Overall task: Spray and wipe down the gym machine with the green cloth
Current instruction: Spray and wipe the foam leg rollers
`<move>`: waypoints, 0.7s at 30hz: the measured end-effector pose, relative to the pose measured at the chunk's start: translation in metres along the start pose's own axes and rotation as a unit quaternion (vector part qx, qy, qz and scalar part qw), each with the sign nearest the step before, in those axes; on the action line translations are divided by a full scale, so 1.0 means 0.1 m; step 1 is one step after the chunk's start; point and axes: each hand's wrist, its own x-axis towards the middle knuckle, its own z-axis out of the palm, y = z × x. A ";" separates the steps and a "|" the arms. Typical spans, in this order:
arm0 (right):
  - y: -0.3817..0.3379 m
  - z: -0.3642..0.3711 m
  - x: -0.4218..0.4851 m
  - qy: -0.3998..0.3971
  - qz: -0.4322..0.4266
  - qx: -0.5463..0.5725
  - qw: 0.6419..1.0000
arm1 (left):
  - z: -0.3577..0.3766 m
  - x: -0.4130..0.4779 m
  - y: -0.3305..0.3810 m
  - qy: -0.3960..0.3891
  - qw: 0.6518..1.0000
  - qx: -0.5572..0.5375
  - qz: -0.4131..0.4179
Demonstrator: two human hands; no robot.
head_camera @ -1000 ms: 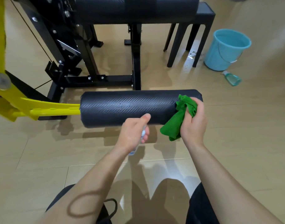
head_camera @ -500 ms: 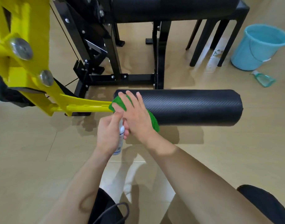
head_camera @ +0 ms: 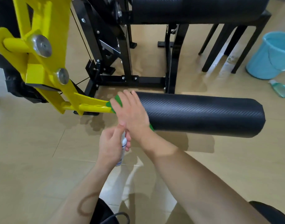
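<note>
A black padded roller [head_camera: 203, 113] juts right from the machine's yellow arm [head_camera: 83, 105]. My right hand [head_camera: 132, 112] lies flat over the roller's left end, fingers straight, pressing the green cloth [head_camera: 118, 99] against the pad. Only small bits of cloth show around the hand. Just below it, my left hand [head_camera: 112, 146] grips a small white spray bottle [head_camera: 123, 143], thumb up at its top; most of the bottle is hidden by the fingers.
The black machine frame [head_camera: 127, 78] and an upper black pad [head_camera: 195, 8] stand behind. A dark stool [head_camera: 227, 46] is at back right, then a blue bucket [head_camera: 271, 57] and a teal bottle [head_camera: 280, 88] lying on the tan floor.
My right hand slid the cloth from the roller's right end to its left end one second ago, and has since stayed there. The view has swung left.
</note>
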 end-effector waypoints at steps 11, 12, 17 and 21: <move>0.96 -0.13 -0.84 0.095 -0.114 -0.088 0.985 | 0.17 0.00 -0.01 -0.026 0.999 0.010 -0.016; 1.04 -0.14 -0.86 0.098 -0.101 -0.087 0.986 | 0.16 -0.01 -0.02 -0.020 1.000 0.012 -0.020; 0.63 -0.03 -0.42 0.125 0.001 -0.022 0.992 | -0.01 0.10 -0.18 0.092 0.994 -0.004 -0.065; 0.36 -0.10 0.00 0.086 0.014 0.019 0.996 | 0.03 0.24 -0.23 0.105 0.991 -0.004 -0.080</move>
